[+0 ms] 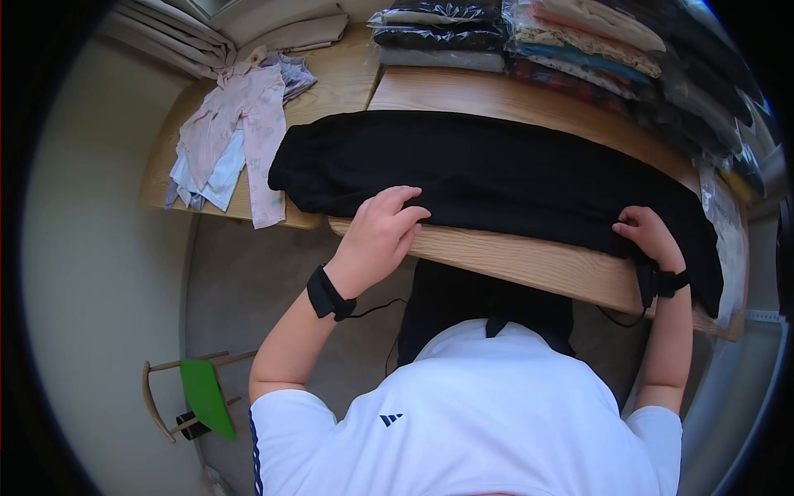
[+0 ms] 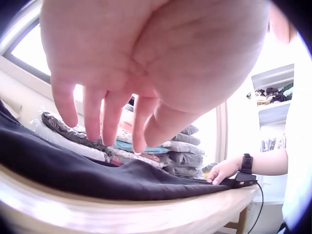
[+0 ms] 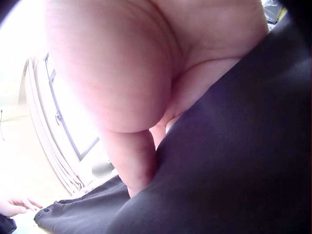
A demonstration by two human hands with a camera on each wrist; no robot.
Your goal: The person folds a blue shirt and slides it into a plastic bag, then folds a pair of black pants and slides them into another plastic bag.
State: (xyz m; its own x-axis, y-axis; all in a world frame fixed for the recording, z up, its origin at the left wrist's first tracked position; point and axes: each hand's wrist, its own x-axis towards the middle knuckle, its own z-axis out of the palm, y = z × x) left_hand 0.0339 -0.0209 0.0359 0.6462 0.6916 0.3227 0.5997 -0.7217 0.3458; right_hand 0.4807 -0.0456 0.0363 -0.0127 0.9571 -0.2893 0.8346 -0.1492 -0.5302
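Note:
A long black garment lies folded lengthwise across the wooden table. My left hand is over its near edge toward the left end, fingers spread and slightly bent, holding nothing. In the left wrist view the palm of that hand hangs above the black cloth. Near the garment's right end my right hand pinches the near edge with thumb and bent fingers. The right wrist view has this hand against the black fabric, its fingertips partly hidden by the cloth.
Small pink and white clothes lie at the table's left. Stacks of plastic-wrapped folded clothes stand along the back and right. The table's near edge runs in front of me. A chair with a green seat is at the lower left.

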